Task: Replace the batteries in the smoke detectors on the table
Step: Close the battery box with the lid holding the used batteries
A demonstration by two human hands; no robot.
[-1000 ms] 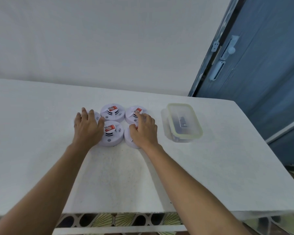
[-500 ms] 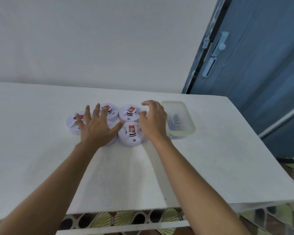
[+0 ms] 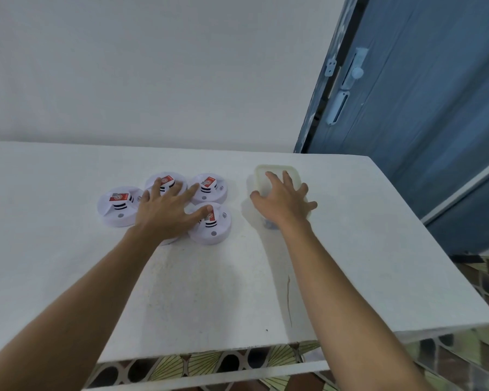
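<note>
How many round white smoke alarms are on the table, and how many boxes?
Smoke detectors: 5, one mostly hidden under the left hand
Plastic box: 1
Total: 6

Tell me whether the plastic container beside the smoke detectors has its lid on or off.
On: the lid sits flat across the container, under the spread right hand. Whether it is latched, cannot tell.

A white-topped table (image 3: 203,292) spreads beneath the left hand (image 3: 164,214) and right hand (image 3: 284,206). Beyond them rises a plain white wall (image 3: 153,66). Farther right of the right hand stands a blue door (image 3: 435,122) with a pale latch (image 3: 350,71). Patterned floor tiles (image 3: 198,362) show below the table's near edge.
</note>
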